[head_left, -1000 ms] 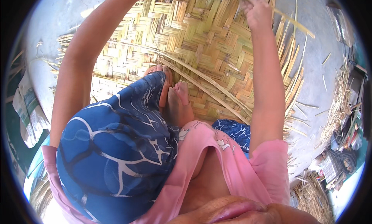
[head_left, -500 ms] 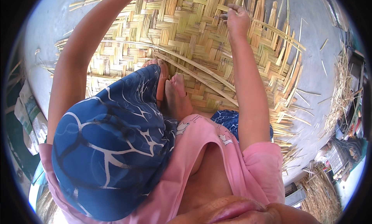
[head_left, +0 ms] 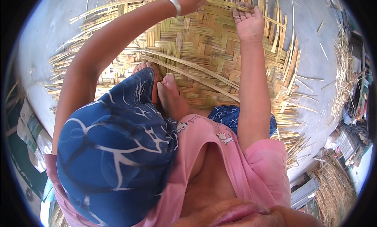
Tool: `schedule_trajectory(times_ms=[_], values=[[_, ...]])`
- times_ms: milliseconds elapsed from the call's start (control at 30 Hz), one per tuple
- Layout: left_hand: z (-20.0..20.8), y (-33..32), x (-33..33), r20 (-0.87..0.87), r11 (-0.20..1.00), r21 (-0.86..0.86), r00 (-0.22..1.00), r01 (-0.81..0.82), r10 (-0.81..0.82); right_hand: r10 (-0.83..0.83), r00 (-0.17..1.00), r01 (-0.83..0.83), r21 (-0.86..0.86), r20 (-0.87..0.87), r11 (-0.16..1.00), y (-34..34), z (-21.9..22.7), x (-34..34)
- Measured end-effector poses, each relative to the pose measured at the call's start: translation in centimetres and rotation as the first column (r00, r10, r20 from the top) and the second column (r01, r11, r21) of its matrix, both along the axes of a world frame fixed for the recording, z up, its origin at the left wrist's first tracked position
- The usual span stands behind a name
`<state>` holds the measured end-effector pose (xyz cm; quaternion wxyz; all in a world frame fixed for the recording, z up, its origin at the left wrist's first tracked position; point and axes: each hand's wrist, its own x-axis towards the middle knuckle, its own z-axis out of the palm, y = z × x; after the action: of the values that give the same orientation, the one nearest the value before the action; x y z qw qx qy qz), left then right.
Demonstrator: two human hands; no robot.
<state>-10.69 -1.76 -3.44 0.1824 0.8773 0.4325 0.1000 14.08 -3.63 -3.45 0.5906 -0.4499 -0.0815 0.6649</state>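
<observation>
- The woven mat (head_left: 212,54) of split stalks lies on the grey floor (head_left: 314,58), spread in front of the person, its right edge fringed with uneven ends.
- The right hand (head_left: 250,24) is at the mat's far right part, its grip closed, fingers curled around a pale strip (head_left: 224,4) that slants across the weave.
- The left hand (head_left: 192,0), with a silvery bangle (head_left: 174,5) at the wrist, reaches over the far middle; its fingertips are near the strip's left end, but whether its grip holds anything I cannot tell.
- Two loose strips (head_left: 208,84) lie across the mat's near part.
- Bare feet (head_left: 172,97) rest at the near edge.
</observation>
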Motion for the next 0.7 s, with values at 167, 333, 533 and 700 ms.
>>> schedule_trajectory(times_ms=[167,333,533,700], values=[[-0.2,2.6,3.3,-0.104,0.989,-0.112,0.991,-0.093,0.081,0.088,0.991,-0.089,0.0,-0.104,0.996,0.3,-0.7,2.8],[2.4,1.5,4.0,-0.032,0.877,-0.285,0.918,-0.387,0.394,0.357,0.921,-0.332,0.163,-0.156,0.929,5.2,-5.0,5.4],[2.7,0.7,4.4,0.115,0.735,-0.417,0.771,-0.535,0.626,0.555,0.59,-0.609,-0.127,0.586,0.783,8.2,-2.1,3.4],[3.7,0.3,4.5,0.171,0.669,-0.514,0.7,-0.537,0.694,0.512,-0.196,-0.626,-0.509,0.836,0.591,11.2,-0.2,1.7]])
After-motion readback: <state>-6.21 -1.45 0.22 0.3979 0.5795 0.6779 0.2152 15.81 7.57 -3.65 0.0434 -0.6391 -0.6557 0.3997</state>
